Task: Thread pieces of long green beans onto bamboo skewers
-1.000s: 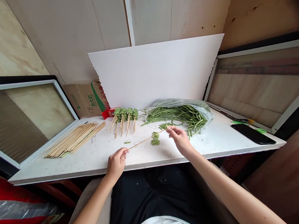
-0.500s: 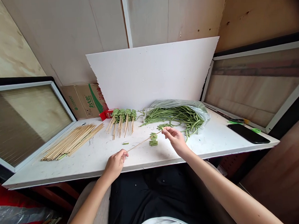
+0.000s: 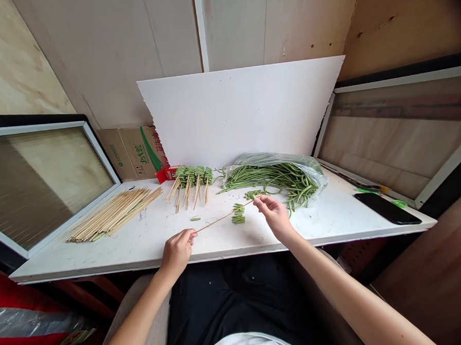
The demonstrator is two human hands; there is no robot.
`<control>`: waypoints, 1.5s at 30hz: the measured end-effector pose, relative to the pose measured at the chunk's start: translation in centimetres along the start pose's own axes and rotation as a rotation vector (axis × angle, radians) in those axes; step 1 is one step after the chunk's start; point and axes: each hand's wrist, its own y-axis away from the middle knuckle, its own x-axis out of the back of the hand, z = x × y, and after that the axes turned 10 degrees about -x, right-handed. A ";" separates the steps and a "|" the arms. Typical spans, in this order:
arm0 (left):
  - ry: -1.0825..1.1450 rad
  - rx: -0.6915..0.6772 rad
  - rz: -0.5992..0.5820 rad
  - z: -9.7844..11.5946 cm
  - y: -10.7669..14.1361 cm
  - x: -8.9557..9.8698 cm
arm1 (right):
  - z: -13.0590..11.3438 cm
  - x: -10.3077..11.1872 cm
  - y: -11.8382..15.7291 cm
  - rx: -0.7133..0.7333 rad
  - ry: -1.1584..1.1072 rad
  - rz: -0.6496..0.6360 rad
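Near the table's front edge, my left hand point(image 3: 177, 251) is closed around the lower end of a thin bamboo skewer point(image 3: 217, 221). The skewer slants up to the right, towards my right hand point(image 3: 273, 215). Thumb and fingers of that hand pinch a short piece of green bean point(image 3: 255, 197) at the skewer's far tip; whether the tip has pierced it I cannot tell. Just below the skewer lies a small stack of cut bean pieces point(image 3: 238, 219). A single cut piece point(image 3: 195, 219) rests by itself to the left, and a pile of short bits point(image 3: 255, 194) sits behind.
Loose skewers point(image 3: 114, 212) lie at the left. Finished bean skewers point(image 3: 194, 175) are piled at the back, beside a red packet point(image 3: 165, 174). An open plastic bag point(image 3: 287, 160) holds long beans point(image 3: 267, 176). A black phone point(image 3: 387, 208) lies at the right of the white table point(image 3: 142, 252).
The view has shifted slightly, moving the scene a little to the right. Both hands keep nearly the same pose on the skewer and the bean piece.
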 end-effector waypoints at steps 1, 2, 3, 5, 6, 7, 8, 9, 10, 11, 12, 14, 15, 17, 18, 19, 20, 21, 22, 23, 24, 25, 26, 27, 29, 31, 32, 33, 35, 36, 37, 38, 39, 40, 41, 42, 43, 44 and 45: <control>-0.006 -0.002 -0.012 0.1 0.0 -0.1 | 0.0 -0.1 0.1 0.001 0.004 -0.007; -0.011 -0.002 -0.025 0.1 0.1 -0.2 | 0.1 -0.2 0.2 0.000 0.003 -0.015; -0.015 0.001 -0.040 0.2 0.1 -0.3 | 0.2 -0.4 0.2 -0.001 -0.001 -0.024; -0.016 0.007 -0.074 0.3 0.1 -0.4 | 0.3 -0.6 0.4 -0.005 -0.013 -0.036; -0.015 0.008 -0.092 0.4 0.1 -0.5 | 0.4 -0.8 0.5 -0.009 -0.018 -0.040; -0.014 0.007 -0.107 0.4 0.1 -0.5 | 0.5 -0.9 0.6 -0.012 -0.023 -0.041; -0.014 0.007 -0.119 0.5 0.1 -0.5 | 0.7 -1.1 0.7 -0.014 -0.025 -0.041; -0.014 0.007 -0.127 0.6 0.1 -0.5 | 0.8 -1.3 0.8 -0.015 -0.025 -0.042; -0.013 0.007 -0.133 0.7 0.1 -0.5 | 1.0 -1.5 1.0 -0.015 -0.024 -0.044; -0.012 0.007 -0.137 0.7 0.1 -0.5 | 1.3 -1.6 1.1 -0.014 -0.025 -0.050; -0.010 0.007 -0.138 0.8 0.1 -0.5 | 1.5 -1.8 1.2 -0.012 -0.028 -0.058; -0.001 0.002 -0.138 0.8 0.1 -0.5 | 1.9 -2.1 1.4 -0.015 -0.037 -0.076; 0.003 -0.001 -0.137 0.9 0.1 -0.5 | 2.1 -2.2 1.5 -0.017 -0.040 -0.080; 0.007 -0.003 -0.134 0.9 0.1 -0.5 | 2.2 -2.4 1.7 -0.022 -0.036 -0.085; 0.009 -0.004 -0.133 1.0 0.1 -0.5 | 2.3 -2.5 1.7 -0.020 -0.031 -0.085; 0.012 -0.005 -0.133 1.1 0.1 -0.5 | 2.3 -2.6 1.8 -0.014 -0.025 -0.086; 0.017 -0.009 -0.135 1.2 0.0 -0.6 | 2.3 -2.7 1.9 -0.005 -0.021 -0.087; 0.024 -0.014 -0.138 1.5 0.0 -0.6 | 2.4 -2.8 2.0 0.005 -0.016 -0.093; 0.033 -0.020 -0.143 1.7 -0.1 -0.6 | 2.4 -3.0 2.2 0.016 -0.010 -0.101; 0.043 -0.026 -0.148 2.1 -0.2 -0.7 | 2.4 -3.1 2.3 0.023 -0.006 -0.111; 0.053 -0.030 -0.153 2.4 -0.3 -0.7 | 2.4 -3.3 2.4 0.022 -0.005 -0.122; 0.060 -0.030 -0.159 2.8 -0.4 -0.7 | 2.4 -3.4 2.6 0.012 -0.006 -0.130; 0.064 -0.025 -0.166 3.1 -0.5 -0.7 | 2.4 -3.5 2.7 -0.002 -0.009 -0.135; 0.065 -0.016 -0.174 3.4 -0.6 -0.7 | 2.4 -3.6 2.7 -0.017 -0.013 -0.133; 0.067 0.006 -0.192 3.8 -0.9 -0.7 | 2.4 -3.7 2.8 -0.042 -0.019 -0.122; 0.067 0.026 -0.198 4.0 -1.1 -0.6 | 2.4 -3.7 2.7 -0.054 -0.017 -0.110; 0.062 0.030 -0.191 4.0 -1.1 -0.5 | 2.5 -3.6 2.6 -0.058 -0.015 -0.105; 0.053 0.030 -0.175 4.0 -1.2 -0.5 | 2.5 -3.6 2.6 -0.061 -0.013 -0.100; 0.030 0.021 -0.127 4.0 -1.3 -0.4 | 2.7 -3.6 2.5 -0.062 -0.012 -0.093; 0.023 0.014 -0.107 4.0 -1.3 -0.4 | 2.8 -3.6 2.5 -0.060 -0.011 -0.091; 0.021 0.006 -0.094 3.9 -1.3 -0.4 | 2.8 -3.6 2.4 -0.059 -0.009 -0.090; 0.025 -0.001 -0.090 3.9 -1.3 -0.4 | 2.8 -3.6 2.5 -0.059 -0.007 -0.091; 0.032 -0.006 -0.095 3.9 -1.3 -0.4 | 2.8 -3.6 2.5 -0.060 -0.005 -0.094; 0.039 -0.010 -0.103 3.9 -1.2 -0.4 | 2.8 -3.6 2.5 -0.063 -0.003 -0.098; 0.044 -0.012 -0.112 3.9 -1.2 -0.4 | 2.8 -3.6 2.6 -0.066 -0.001 -0.102; 0.048 -0.011 -0.120 3.8 -1.2 -0.5 | 2.7 -3.6 2.7 -0.070 0.003 -0.106; 0.052 -0.008 -0.131 3.8 -1.1 -0.5 | 2.6 -3.6 2.7 -0.073 0.008 -0.110; 0.059 -0.001 -0.146 3.7 -1.1 -0.4 | 2.5 -3.6 2.7 -0.075 0.014 -0.115; 0.073 0.010 -0.167 3.7 -1.2 -0.4 | 2.4 -3.6 2.7 -0.073 0.021 -0.120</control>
